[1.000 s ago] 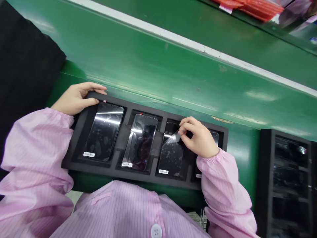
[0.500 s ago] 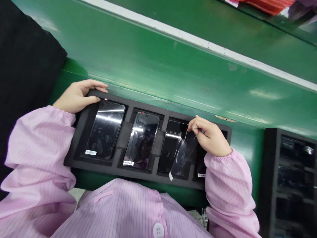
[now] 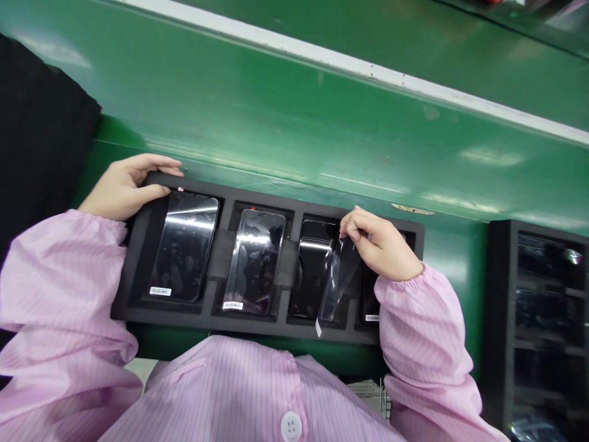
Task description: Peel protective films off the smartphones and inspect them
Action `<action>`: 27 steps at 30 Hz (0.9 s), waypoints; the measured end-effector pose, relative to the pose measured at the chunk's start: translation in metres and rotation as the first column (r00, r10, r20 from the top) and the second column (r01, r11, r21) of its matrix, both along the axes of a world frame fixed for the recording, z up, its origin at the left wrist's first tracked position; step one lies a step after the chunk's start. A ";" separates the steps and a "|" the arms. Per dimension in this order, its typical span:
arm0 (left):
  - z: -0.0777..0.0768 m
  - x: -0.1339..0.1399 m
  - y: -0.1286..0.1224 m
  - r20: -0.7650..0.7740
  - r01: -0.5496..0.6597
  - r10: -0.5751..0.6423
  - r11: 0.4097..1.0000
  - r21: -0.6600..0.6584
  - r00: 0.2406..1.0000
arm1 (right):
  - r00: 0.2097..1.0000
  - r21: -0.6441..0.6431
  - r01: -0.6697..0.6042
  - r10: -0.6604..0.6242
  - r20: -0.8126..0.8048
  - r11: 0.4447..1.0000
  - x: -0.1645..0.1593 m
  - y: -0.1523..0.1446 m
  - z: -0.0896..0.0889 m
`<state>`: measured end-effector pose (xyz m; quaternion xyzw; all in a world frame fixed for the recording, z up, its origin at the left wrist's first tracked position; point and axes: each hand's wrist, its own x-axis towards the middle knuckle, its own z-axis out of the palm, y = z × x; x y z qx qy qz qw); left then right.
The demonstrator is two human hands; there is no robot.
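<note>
Green worktop (image 3: 276, 123) with patches of glare; pale strip (image 3: 294, 52) running slantwise across the upper part. At far left, large black object (image 3: 41, 123), not identifiable. At far right, second tray (image 3: 499, 307), dark-walled, with glossy dark pieces inside, too dim to make out.

Close in front of pink striped smock (image 3: 243, 387), black tray (image 3: 165, 316), long side across the body. Four glossy dark screens in a row, each in own recess. Leftmost screen (image 3: 184, 258): smudged, light streaks across upper half, white label at lower left. Second screen (image 3: 255, 264): red tab at top edge, white label at lower left. Third screen (image 3: 306, 282): dark and shiny, partly covered from view. Fourth screen (image 3: 370, 298): mostly hidden behind the right arm, white label showing near lower end.

Left hand (image 3: 124, 190) at the black tray's far left corner, thumb and fingers apart, spread to either side of the rim. Right hand (image 3: 380, 242) above the third and fourth recesses, thumb and fingertips together, pinched on upper end of clear film (image 3: 338, 279). Film hanging slantwise over right part of third screen, white tip lowest, over the near rim. Contact between tip and rim: cannot tell.
</note>
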<state>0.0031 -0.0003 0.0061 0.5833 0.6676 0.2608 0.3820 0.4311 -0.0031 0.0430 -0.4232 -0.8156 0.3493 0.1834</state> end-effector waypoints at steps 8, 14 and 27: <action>-0.001 -0.001 0.002 -0.056 0.007 -0.009 0.999 -0.033 0.998 | 0.999 -0.018 -0.027 0.028 0.029 0.999 0.001 0.001 0.000; 0.013 0.011 -0.007 -0.391 0.131 -0.059 0.978 0.161 0.918 | 0.999 -0.002 -0.039 0.039 0.018 0.999 0.000 0.002 -0.004; 0.047 0.213 -0.088 -0.576 0.623 -0.600 0.759 -0.189 0.556 | 1.000 0.063 -0.025 0.025 0.006 0.998 0.002 -0.001 -0.007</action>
